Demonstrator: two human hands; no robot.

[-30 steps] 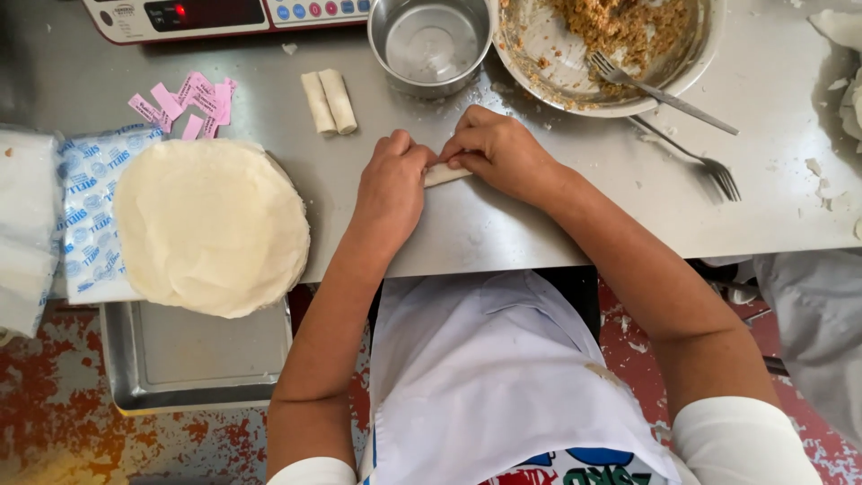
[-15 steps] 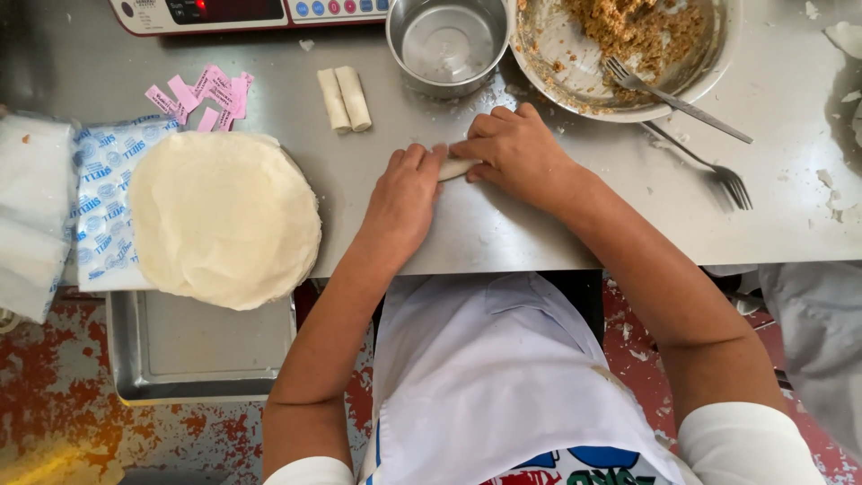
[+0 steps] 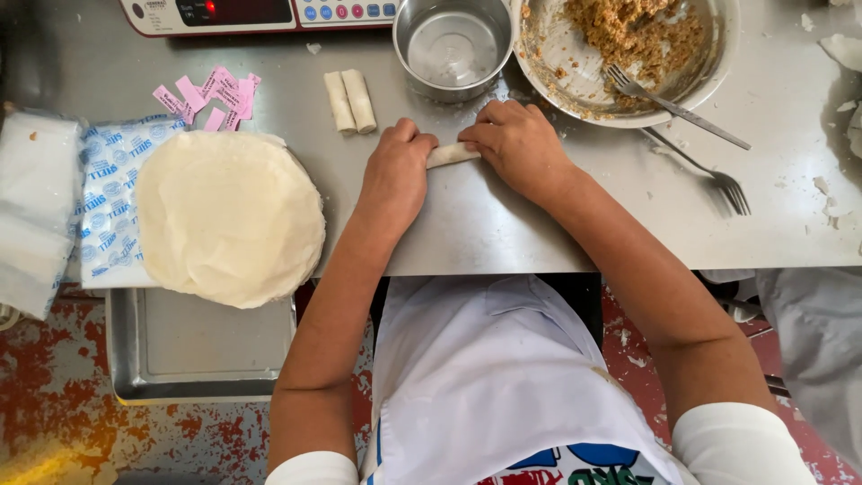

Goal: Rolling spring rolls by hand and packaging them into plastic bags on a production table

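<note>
Both hands press on a pale rolled wrapper (image 3: 452, 154) lying on the steel table (image 3: 503, 224). My left hand (image 3: 396, 172) covers its left end, fingers curled over it. My right hand (image 3: 515, 144) holds down its right end. Only the roll's short middle shows between the hands. Two finished pale rolls (image 3: 350, 101) lie side by side just beyond my left hand. A round stack of thin wrappers (image 3: 229, 216) sits to the left on a printed plastic bag (image 3: 106, 199).
A small steel bowl (image 3: 452, 45) and a large steel bowl of brown filling (image 3: 628, 36) with a fork (image 3: 673, 106) stand at the back. A second fork (image 3: 709, 171) lies at right. Pink paper slips (image 3: 208, 94), a scale (image 3: 260, 13), a lower metal tray (image 3: 197, 346).
Both hands have slid slightly away from me along the table with the roll under them. The roll looks tighter and sits nearer the bowls.
</note>
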